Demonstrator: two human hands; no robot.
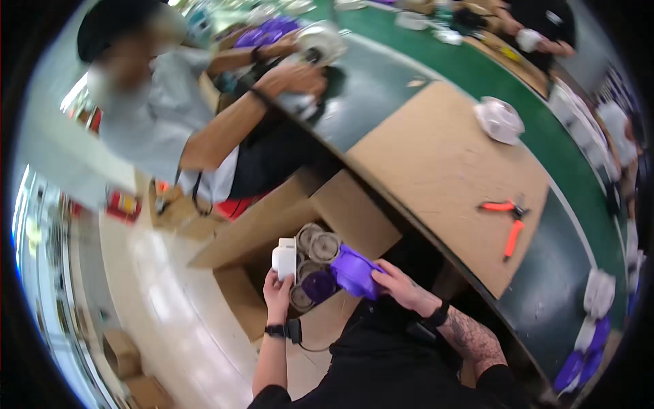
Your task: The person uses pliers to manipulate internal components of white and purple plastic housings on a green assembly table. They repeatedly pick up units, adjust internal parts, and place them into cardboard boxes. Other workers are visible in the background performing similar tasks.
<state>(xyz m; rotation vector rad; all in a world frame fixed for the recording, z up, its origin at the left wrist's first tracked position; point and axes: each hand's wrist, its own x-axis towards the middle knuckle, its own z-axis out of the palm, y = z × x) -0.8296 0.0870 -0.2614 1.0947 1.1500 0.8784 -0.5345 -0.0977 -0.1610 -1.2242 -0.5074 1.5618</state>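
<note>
My left hand grips a small white plastic part with a blocky, stepped shape. In my right hand is a purple plastic housing, pinched at its right edge by the thumb and fingers. Both parts are held over an open cardboard box. Several round greyish parts with ringed tops lie inside the box, and a dark purple round piece shows among them. The purple housing hides part of the box's contents.
A cardboard sheet covers part of the workbench to the right, bearing orange-handled pliers and a white plastic housing. A co-worker sits at the far left, handling a white part. More white and purple parts lie at the bench's right.
</note>
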